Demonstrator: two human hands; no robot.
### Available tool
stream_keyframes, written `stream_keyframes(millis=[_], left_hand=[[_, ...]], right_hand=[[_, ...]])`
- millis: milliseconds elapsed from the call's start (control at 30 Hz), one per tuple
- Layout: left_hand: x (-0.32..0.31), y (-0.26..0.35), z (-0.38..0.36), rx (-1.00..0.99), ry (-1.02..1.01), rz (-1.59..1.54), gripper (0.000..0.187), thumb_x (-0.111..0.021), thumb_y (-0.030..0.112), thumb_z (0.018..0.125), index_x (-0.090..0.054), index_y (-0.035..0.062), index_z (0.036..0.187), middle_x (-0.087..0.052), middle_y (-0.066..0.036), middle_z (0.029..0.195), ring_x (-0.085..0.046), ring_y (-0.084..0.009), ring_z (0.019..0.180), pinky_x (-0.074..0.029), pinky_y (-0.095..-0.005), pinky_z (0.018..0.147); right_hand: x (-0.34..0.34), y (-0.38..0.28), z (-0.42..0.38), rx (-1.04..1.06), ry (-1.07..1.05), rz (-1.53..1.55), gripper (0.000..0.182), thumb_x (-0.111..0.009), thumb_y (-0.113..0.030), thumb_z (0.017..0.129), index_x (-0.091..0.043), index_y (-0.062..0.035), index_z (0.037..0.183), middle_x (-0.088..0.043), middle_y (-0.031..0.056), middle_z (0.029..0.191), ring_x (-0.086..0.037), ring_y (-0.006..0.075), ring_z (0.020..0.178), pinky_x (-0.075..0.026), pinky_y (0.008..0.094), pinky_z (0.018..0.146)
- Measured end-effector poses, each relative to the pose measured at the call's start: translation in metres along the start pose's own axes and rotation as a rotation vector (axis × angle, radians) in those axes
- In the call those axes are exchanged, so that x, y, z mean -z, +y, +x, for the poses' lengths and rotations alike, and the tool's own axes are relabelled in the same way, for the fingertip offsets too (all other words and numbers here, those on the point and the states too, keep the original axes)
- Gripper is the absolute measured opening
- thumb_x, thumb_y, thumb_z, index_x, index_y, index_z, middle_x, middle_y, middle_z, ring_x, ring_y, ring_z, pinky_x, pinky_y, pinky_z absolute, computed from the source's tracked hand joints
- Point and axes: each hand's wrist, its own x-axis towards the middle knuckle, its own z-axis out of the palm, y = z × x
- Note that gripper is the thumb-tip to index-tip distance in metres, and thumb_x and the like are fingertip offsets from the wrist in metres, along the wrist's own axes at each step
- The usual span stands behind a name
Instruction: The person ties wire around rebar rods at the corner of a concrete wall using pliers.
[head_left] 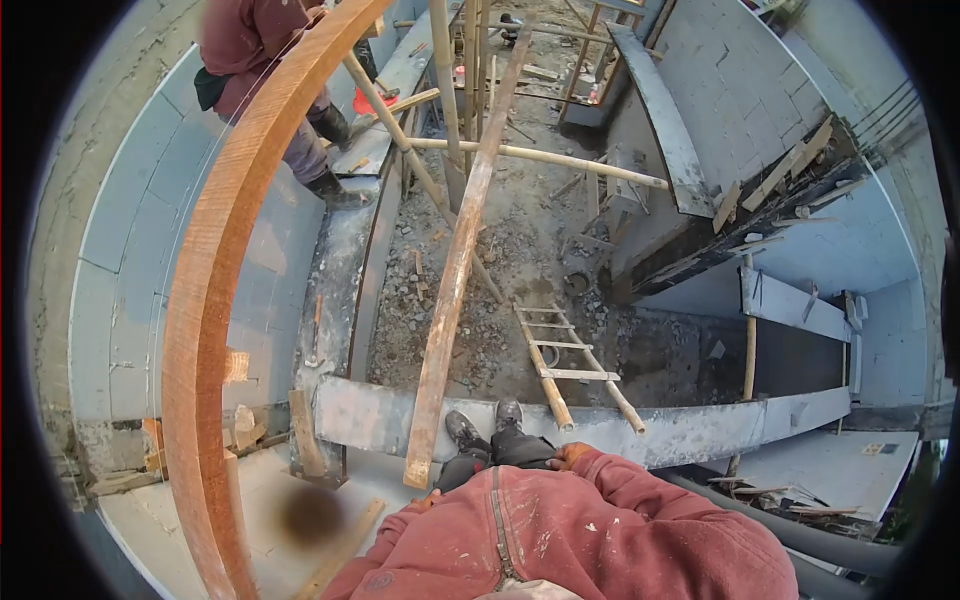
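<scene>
My left hand [424, 501] is low at my left hip, mostly hidden by the sleeve and jacket. Just above it in view is the sawn end of a long wooden beam [455, 285], which reaches away over the pit. At my right thigh is my right hand [571, 457], its fingers curled in beside the dark trouser cloth; what they hold, if anything, is hidden. My boots [464, 430] stand on a pale concrete-stained board [380, 405]. To their right, a bamboo ladder [573, 372] leans with its top against this board.
A thick orange-brown timber [200, 330] curves past on the left. Beyond it, a person in a red top [255, 45] stands on a ledge by the block wall [130, 230]. Bamboo poles [540, 157] cross above the rubble floor [440, 270]. Formwork boards [665, 130] line the right.
</scene>
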Motion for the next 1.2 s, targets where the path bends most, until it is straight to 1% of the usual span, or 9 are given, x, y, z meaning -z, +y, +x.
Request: stream_keyframes(millis=[67,100,267,533,700,800,967,1100,1200], left_hand=[[0.004,0.012,-0.005,-0.006,0.028,0.045,0.066,-0.052,0.044,0.086,-0.035,0.0004,0.132,-0.042,-0.03,0.127,-0.041,-0.0415,0.12,-0.033,-0.0418,0.1],[0.007,0.019,-0.009,-0.011,0.047,0.067,0.065,-0.051,0.044,0.087,-0.035,0.0005,0.132,-0.043,-0.03,0.126,-0.042,-0.0419,0.119,-0.033,-0.0421,0.1],[0.023,0.068,-0.033,-0.04,0.21,0.145,0.06,-0.046,0.045,0.089,-0.038,0.0009,0.129,-0.047,-0.032,0.121,-0.046,-0.0436,0.115,-0.035,-0.0438,0.097],[0.031,0.093,-0.117,-0.067,0.409,0.151,0.057,-0.041,0.046,0.091,-0.041,-0.001,0.124,-0.052,-0.034,0.113,-0.05,-0.0466,0.109,-0.038,-0.0478,0.092],[0.033,0.096,-0.149,-0.025,0.466,0.067,0.065,-0.044,0.052,0.089,-0.038,0.0007,0.129,-0.052,-0.031,0.117,-0.048,-0.0438,0.114,-0.037,-0.0453,0.096],[0.033,0.076,-0.135,0.017,0.492,0.105,0.066,-0.046,0.054,0.087,-0.044,0.0011,0.127,-0.053,-0.027,0.12,-0.048,-0.0408,0.115,-0.037,-0.043,0.098],[0.056,0.067,-0.114,0.035,0.372,0.29,0.062,-0.05,0.055,0.083,-0.056,0.0032,0.117,-0.056,-0.023,0.118,-0.053,-0.0365,0.111,-0.04,-0.0406,0.094],[0.078,0.077,-0.102,0.002,0.31,0.392,0.055,-0.052,0.051,0.083,-0.06,0.0047,0.112,-0.059,-0.02,0.115,-0.054,-0.0356,0.109,-0.041,-0.0399,0.093],[0.083,0.048,-0.075,-0.07,0.455,0.36,0.053,-0.053,0.049,0.083,-0.061,0.0053,0.111,-0.061,-0.021,0.109,-0.056,-0.0363,0.106,-0.043,-0.0393,0.091]], right_hand=[[-0.03,0.031,0.003,0.238,0.178,-0.073,0.042,-0.051,-0.053,0.083,-0.066,-0.0171,0.097,-0.062,0.0106,0.093,-0.055,0.0315,0.094,-0.044,0.0422,0.08],[-0.041,0.03,0.014,-0.22,0.102,0.288,0.048,-0.051,-0.058,0.08,-0.064,-0.0194,0.105,-0.059,0.0085,0.1,-0.05,0.0308,0.098,-0.039,0.0388,0.083],[-0.04,0.028,0.002,-0.276,0.233,0.186,0.059,-0.052,-0.06,0.079,-0.059,-0.0117,0.112,-0.059,0.0136,0.101,-0.05,0.0291,0.103,-0.035,0.0369,0.09],[-0.037,0.06,0.012,-0.255,-0.024,0.245,0.063,-0.044,-0.065,0.079,-0.058,-0.0152,0.116,-0.058,0.0165,0.106,-0.05,0.0327,0.106,-0.035,0.039,0.091],[-0.022,0.065,0.019,-0.264,-0.166,0.215,0.066,-0.039,-0.068,0.08,-0.057,-0.0175,0.118,-0.057,0.0184,0.11,-0.05,0.0349,0.108,-0.036,0.0403,0.092],[-0.021,0.068,0.031,-0.26,-0.246,0.195,0.068,-0.036,-0.07,0.08,-0.057,-0.0188,0.12,-0.057,0.0195,0.112,-0.05,0.0363,0.109,-0.036,0.0411,0.092],[-0.025,0.062,0.066,-0.275,-0.366,0.141,0.071,-0.031,-0.073,0.08,-0.056,-0.021,0.122,-0.056,0.0213,0.115,-0.049,0.0386,0.111,-0.036,0.0423,0.093],[-0.034,0.05,0.084,-0.267,-0.3,0.174,0.076,-0.026,-0.076,0.08,-0.056,-0.0205,0.122,-0.056,0.024,0.117,-0.05,0.0408,0.112,-0.037,0.0434,0.093],[-0.023,0.038,0.077,-0.278,-0.245,0.215,0.082,-0.024,-0.078,0.078,-0.06,-0.0154,0.117,-0.055,0.0272,0.116,-0.05,0.0422,0.112,-0.038,0.0433,0.094]])
